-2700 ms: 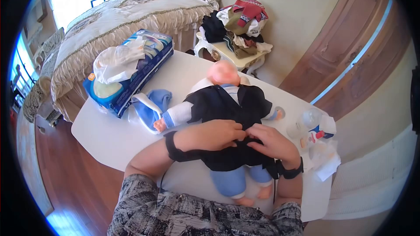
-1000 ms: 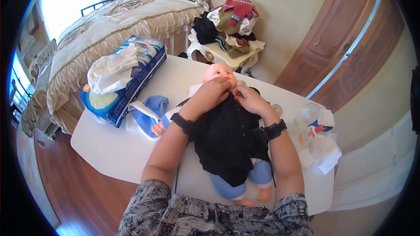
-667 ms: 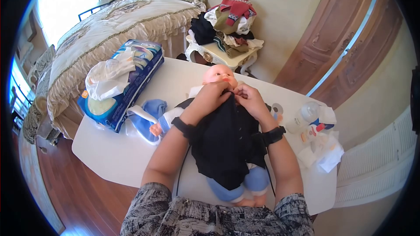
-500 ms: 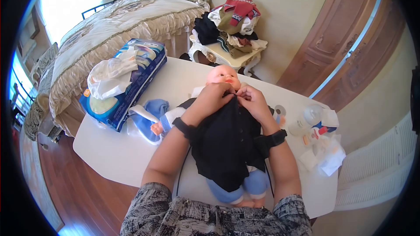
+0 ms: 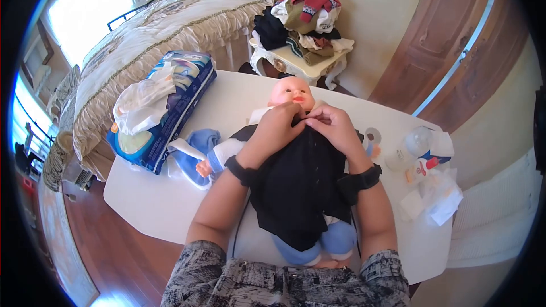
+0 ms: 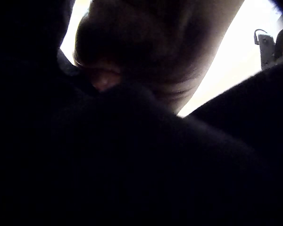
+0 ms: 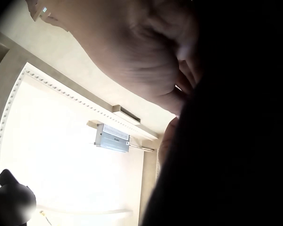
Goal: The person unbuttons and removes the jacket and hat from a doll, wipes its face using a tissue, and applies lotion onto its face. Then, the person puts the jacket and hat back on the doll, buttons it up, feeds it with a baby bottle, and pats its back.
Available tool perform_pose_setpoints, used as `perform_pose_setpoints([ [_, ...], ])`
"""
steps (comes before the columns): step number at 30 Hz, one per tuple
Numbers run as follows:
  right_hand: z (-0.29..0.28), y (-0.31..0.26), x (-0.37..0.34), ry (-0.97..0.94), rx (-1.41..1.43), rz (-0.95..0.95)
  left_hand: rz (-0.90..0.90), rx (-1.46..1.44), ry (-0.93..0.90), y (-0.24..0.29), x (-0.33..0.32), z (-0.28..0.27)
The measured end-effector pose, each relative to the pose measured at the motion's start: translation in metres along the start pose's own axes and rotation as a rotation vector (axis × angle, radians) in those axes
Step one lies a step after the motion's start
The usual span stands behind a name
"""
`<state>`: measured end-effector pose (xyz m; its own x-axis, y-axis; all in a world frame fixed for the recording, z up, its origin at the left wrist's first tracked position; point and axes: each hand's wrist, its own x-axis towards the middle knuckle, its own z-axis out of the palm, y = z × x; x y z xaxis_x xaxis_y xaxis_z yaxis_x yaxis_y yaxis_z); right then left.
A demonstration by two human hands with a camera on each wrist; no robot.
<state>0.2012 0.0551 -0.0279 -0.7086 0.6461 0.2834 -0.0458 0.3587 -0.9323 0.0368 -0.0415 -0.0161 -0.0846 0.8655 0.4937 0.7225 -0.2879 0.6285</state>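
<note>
A baby doll (image 5: 291, 92) lies face up on the white table, its head away from me. A black buttoned shirt (image 5: 296, 193) covers its chest and belly, with light blue trousers (image 5: 339, 240) showing below. At the doll's neck, my left hand (image 5: 276, 129) pinches the shirt's top edge. Right beside it, my right hand (image 5: 336, 129) pinches the same edge between thumb and fingers. The fingertips of both hands nearly meet under the chin. Dark cloth fills most of the left wrist view and hides the fingertips; the right wrist view shows my bent fingers against it.
A blue diaper pack (image 5: 176, 108) with a white diaper (image 5: 145, 99) on top stands left. Beside it lies a blue and white cloth hat (image 5: 199, 142). A clear bottle (image 5: 418, 141), a red-capped bottle (image 5: 422, 167) and crumpled white paper (image 5: 443, 196) are at right.
Both hands have moved from the doll's belly up to its neck, and the black shirt now spreads over the chest. Lately the hands stay at the collar with small finger movements.
</note>
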Motion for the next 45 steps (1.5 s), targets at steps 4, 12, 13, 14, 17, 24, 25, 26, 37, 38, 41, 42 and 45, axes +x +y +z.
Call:
perform_pose_setpoints([
  [4, -0.002, 0.004, 0.000, 0.011, 0.027, 0.043, -0.004, 0.041, 0.002, 0.005, 0.000, 0.001],
  [12, -0.001, -0.002, -0.002, 0.022, 0.010, 0.064, 0.038, 0.111, 0.041, 0.007, -0.001, 0.003],
  [13, -0.002, 0.000, -0.002, 0.033, 0.001, 0.061, 0.043, 0.121, 0.047, 0.007, -0.002, 0.004],
  [14, -0.002, 0.002, -0.002, 0.045, -0.008, 0.059, 0.039, 0.123, 0.041, 0.007, -0.001, 0.004],
  [17, -0.001, 0.002, -0.003, 0.066, -0.018, 0.033, 0.043, 0.131, 0.025, 0.009, 0.000, 0.003],
  [24, 0.000, 0.006, -0.003, 0.087, 0.073, 0.054, 0.027, -0.045, 0.023, 0.008, 0.004, -0.001],
  [25, 0.000, 0.008, -0.003, 0.084, 0.094, 0.056, 0.020, -0.064, 0.031, 0.009, 0.005, -0.002],
  [26, 0.000, 0.009, -0.002, 0.079, 0.115, 0.058, 0.031, -0.058, 0.019, 0.010, 0.005, -0.002],
  [37, 0.003, -0.001, -0.005, 0.128, 0.150, 0.030, 0.116, 0.133, -0.007, 0.019, 0.000, -0.001],
  [38, 0.002, -0.001, -0.005, 0.120, 0.135, 0.027, 0.117, 0.148, -0.004, 0.020, 0.001, -0.002],
  [41, -0.001, -0.005, -0.005, 0.049, 0.166, 0.061, 0.091, 0.155, -0.013, 0.022, 0.000, -0.003],
  [42, -0.001, -0.004, -0.005, 0.043, 0.194, 0.062, 0.066, 0.130, -0.029, 0.022, 0.001, -0.004],
  [45, -0.002, 0.002, -0.005, 0.026, 0.284, 0.072, 0.036, 0.006, -0.063, 0.015, 0.003, -0.005],
])
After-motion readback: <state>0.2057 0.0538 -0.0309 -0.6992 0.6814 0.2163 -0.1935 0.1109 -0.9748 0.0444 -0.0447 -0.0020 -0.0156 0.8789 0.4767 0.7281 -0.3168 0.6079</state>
